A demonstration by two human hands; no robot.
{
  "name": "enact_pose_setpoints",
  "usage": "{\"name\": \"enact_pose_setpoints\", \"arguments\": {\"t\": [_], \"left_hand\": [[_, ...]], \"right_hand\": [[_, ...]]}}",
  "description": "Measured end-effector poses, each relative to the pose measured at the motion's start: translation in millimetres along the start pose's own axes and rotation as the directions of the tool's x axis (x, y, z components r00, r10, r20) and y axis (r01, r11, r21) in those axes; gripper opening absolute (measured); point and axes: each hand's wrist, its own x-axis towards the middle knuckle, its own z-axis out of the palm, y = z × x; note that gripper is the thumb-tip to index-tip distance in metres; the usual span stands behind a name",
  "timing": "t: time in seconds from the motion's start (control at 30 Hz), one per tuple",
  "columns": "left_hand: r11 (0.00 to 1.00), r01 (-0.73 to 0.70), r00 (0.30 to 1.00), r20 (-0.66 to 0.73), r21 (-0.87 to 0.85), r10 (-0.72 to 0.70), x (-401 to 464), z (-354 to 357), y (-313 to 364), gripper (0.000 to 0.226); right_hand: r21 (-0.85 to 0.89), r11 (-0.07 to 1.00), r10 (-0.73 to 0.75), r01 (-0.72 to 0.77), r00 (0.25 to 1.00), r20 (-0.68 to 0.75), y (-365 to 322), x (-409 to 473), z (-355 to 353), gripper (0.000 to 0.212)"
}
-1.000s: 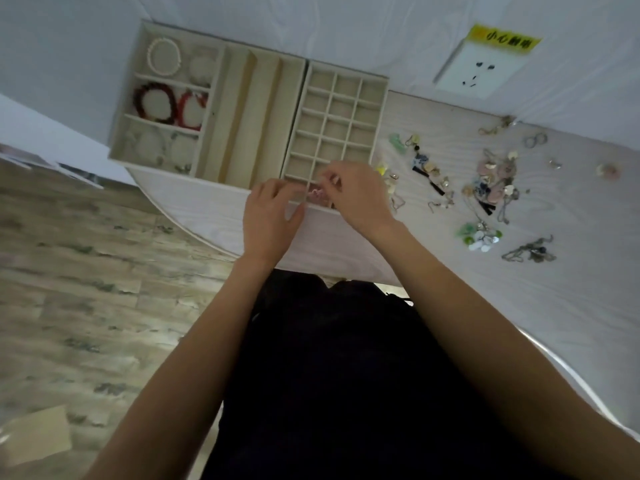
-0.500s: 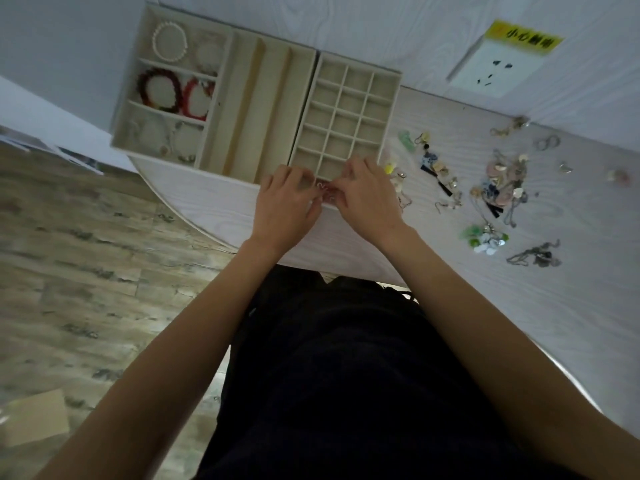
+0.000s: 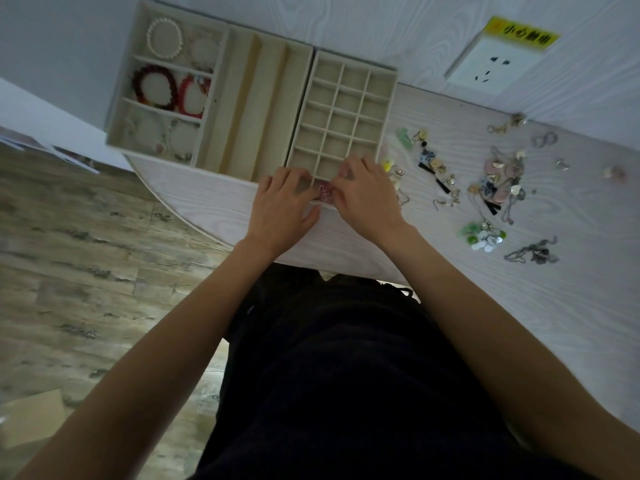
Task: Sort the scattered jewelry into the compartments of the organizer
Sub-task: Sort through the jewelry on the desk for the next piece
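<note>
Head view: both hands at the grid tray's [image 3: 349, 112] near edge. Left hand [image 3: 282, 209] and right hand [image 3: 367, 194] fingertips pinch a pink piece [image 3: 323, 195] between them, over the nearest row.

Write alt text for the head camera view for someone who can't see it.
Both hands, left hand and right hand, handle a small pink piece at the near row of a gridded organizer tray. Bracelets fill a second tray, and loose jewelry lies scattered on the white table.

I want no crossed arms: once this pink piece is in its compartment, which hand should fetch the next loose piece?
Probably the right hand. The scattered jewelry lies on the table to its right, some pieces just beside it. The left hand is on the far side of the pink piece, nearer the organizer.
</note>
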Motion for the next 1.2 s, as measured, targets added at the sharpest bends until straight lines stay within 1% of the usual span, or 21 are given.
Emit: {"name": "enact_pose_setpoints", "arguments": {"t": [0.07, 0.13, 0.23, 0.37, 0.43, 0.57, 0.67, 0.73, 0.83, 0.9, 1.03, 1.2], "left_hand": [[1.0, -0.002, 1.0, -0.014, -0.01, 0.001, 2, -1, -1, 0.027], [1.0, -0.007, 0.999, -0.031, -0.012, 0.006, 2, -1, -2, 0.025], [1.0, -0.013, 0.999, -0.053, -0.01, 0.012, 1, 1, -3, 0.024], [1.0, -0.004, 0.999, -0.048, -0.015, 0.004, 1, 1, -1, 0.025], [1.0, -0.011, 0.999, -0.049, -0.015, 0.01, 1, 1, -1, 0.025], [0.999, -0.023, 0.998, -0.055, -0.024, 0.021, 1, 2, -2, 0.024], [0.999, -0.025, 0.998, -0.061, -0.04, 0.022, 1, 3, -4, 0.023], [0.999, -0.03, 0.998, -0.064, -0.046, 0.027, 1, 3, -5, 0.022], [0.998, -0.037, 0.997, -0.066, -0.057, 0.033, 0, 3, -6, 0.021], [0.997, -0.047, 0.997, -0.066, -0.066, 0.042, 0, 3, -8, 0.021], [0.996, -0.077, 0.995, -0.061, -0.054, 0.073, 2, 3, -11, 0.021], [0.995, -0.088, 0.994, -0.068, -0.04, 0.085, 2, 5, -13, 0.019]], "right_hand": [[0.087, 0.996, 0.022, -0.02, 1.0, -0.018, 0, -2, -3, 0.023], [0.139, 0.99, 0.044, -0.033, 0.996, -0.071, 3, -6, -6, 0.028], [0.091, 0.996, 0.03, -0.022, 0.996, -0.088, 5, -12, -6, 0.031], [0.02, 1.0, -0.008, 0.01, 0.998, -0.068, 2, -12, -2, 0.027], [0.046, 0.999, 0.014, -0.012, 0.999, -0.048, 0, -12, 0, 0.025], [0.112, 0.992, 0.059, -0.059, 0.998, 0.007, -3, -8, -1, 0.031], [0.101, 0.993, 0.064, -0.065, 0.998, 0.019, -8, -2, -2, 0.037], [0.065, 0.996, 0.06, -0.062, 0.998, 0.031, -10, 0, -2, 0.035], [0.072, 0.992, 0.102, -0.101, 0.995, -0.006, -8, -2, -2, 0.026], [0.08, 0.99, 0.124, -0.12, 0.991, -0.046, -7, -4, -3, 0.029], [0.109, 0.984, 0.148, -0.141, 0.988, -0.053, -8, -6, -5, 0.029], [0.036, 0.993, 0.112, -0.11, 0.992, -0.058, -11, -10, -4, 0.033]]}}
